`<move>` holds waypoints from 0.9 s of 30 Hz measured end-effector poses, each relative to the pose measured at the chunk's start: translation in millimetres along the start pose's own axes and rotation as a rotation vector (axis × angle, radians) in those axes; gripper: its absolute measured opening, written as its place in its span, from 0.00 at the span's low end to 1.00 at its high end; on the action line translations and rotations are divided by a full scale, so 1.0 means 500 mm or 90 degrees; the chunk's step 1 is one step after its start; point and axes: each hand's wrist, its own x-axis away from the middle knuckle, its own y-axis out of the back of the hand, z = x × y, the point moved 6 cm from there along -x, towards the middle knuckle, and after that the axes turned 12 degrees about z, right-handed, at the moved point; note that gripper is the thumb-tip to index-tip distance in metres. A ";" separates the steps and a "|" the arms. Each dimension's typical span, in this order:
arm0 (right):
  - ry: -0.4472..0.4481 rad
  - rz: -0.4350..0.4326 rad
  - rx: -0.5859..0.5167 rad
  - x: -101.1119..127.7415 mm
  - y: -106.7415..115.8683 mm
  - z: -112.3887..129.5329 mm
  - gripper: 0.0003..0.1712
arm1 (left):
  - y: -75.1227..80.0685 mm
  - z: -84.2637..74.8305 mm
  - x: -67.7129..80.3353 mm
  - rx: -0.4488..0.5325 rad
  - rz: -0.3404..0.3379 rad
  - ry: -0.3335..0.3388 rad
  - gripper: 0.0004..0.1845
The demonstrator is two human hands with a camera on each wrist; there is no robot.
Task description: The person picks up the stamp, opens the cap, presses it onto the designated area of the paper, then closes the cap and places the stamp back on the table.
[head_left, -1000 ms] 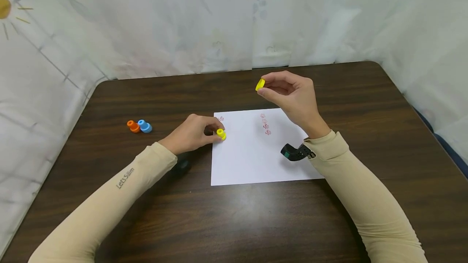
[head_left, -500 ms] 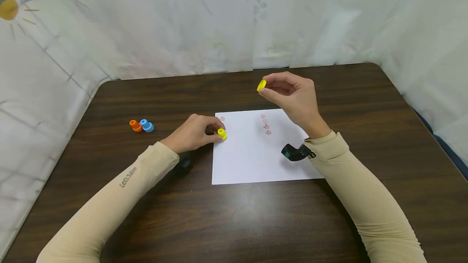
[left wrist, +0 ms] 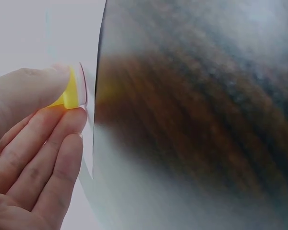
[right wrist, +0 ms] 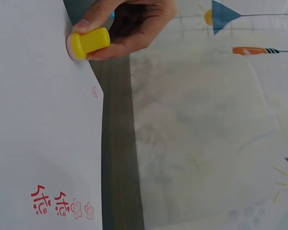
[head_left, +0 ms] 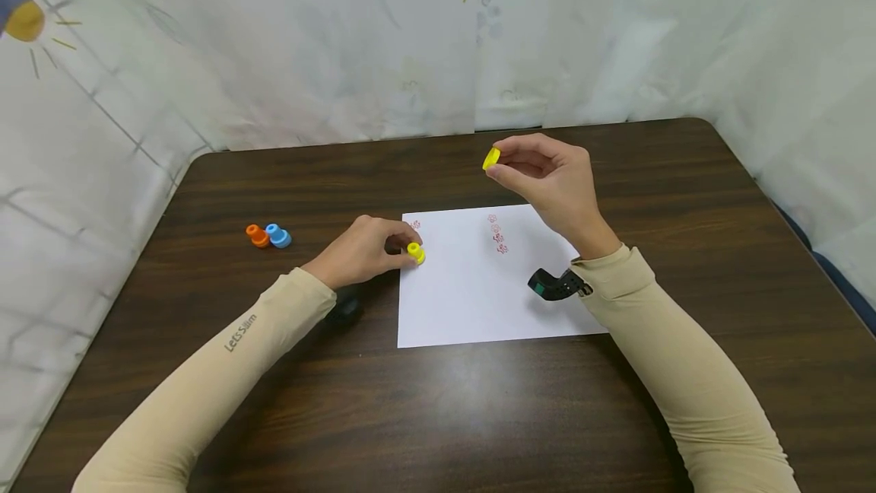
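Nothing had moved: your left hand (head_left: pixel 363 249) pinched the yellow stamp (head_left: pixel 414 252) at the paper (head_left: pixel 479 303)'s left edge; your right hand (head_left: pixel 547 177) pinched its cap (head_left: pixel 490 158). Tilted, it might smudge.

Dark wooden table (head_left: pixel 438 417), rounded at the far corners. Lay on it: white paper sheet (head_left: pixel 472 303) near the middle, orange stamp (head_left: pixel 257 235) touching blue stamp (head_left: pixel 277 236) far left.
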 end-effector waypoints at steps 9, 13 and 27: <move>-0.014 -0.008 0.000 0.001 0.003 -0.003 0.15 | 0.000 -0.003 -0.004 0.005 -0.005 0.006 0.16; -0.020 -0.007 -0.004 0.002 0.003 -0.007 0.15 | 0.001 -0.003 -0.006 0.012 -0.012 -0.001 0.16; -0.018 -0.010 0.002 -0.003 0.003 -0.014 0.16 | 0.058 -0.018 -0.007 0.050 -0.087 -0.014 0.16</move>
